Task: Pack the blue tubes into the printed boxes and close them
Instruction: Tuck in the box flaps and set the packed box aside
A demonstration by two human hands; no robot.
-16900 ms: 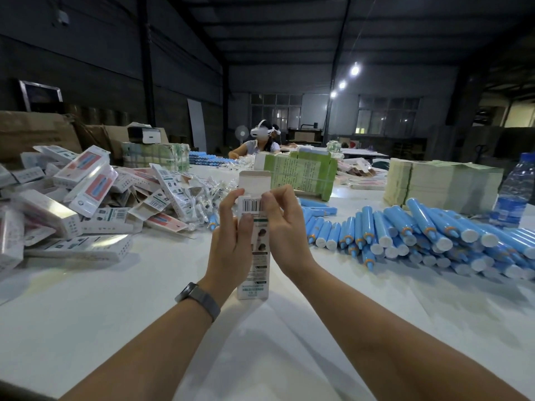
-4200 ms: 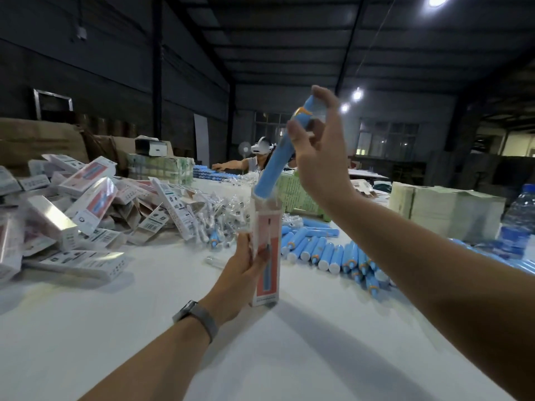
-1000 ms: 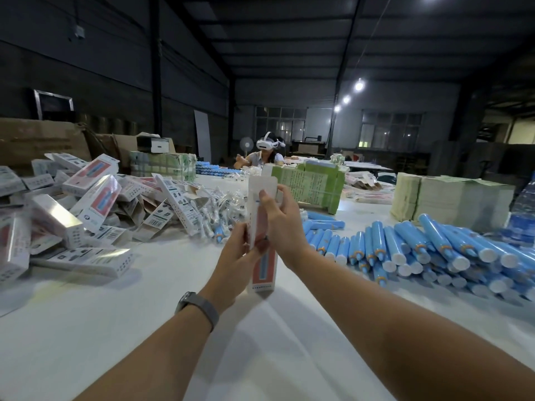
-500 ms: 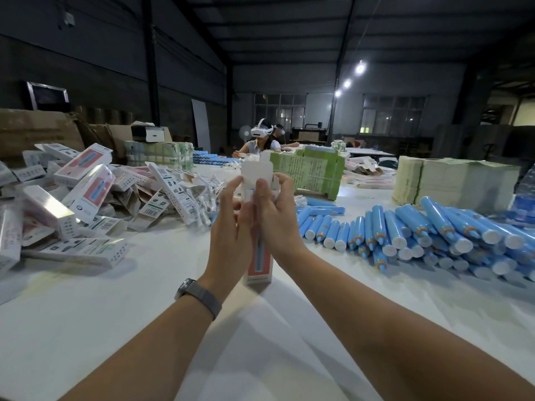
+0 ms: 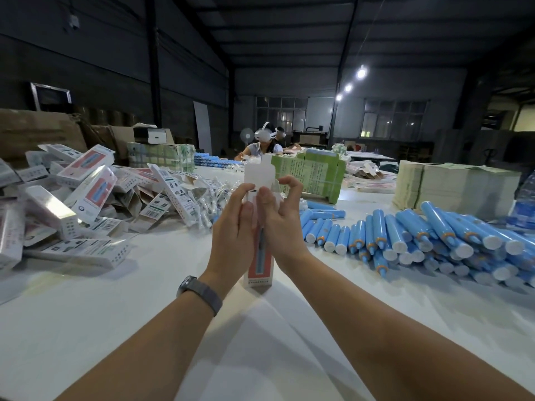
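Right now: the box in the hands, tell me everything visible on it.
The printed box is a tall, slim carton, apparently card, with a red front panel picturing a blue tube and a white strip below. It stands upright, its bottom end on the white table. Its plain white top flap sticks up, not yet tucked. The left hand and right hand grip its upper part from either side. Its contents are hidden.

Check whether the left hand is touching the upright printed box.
Touching: the head view shows the left hand wrapped against the printed box, no gap.
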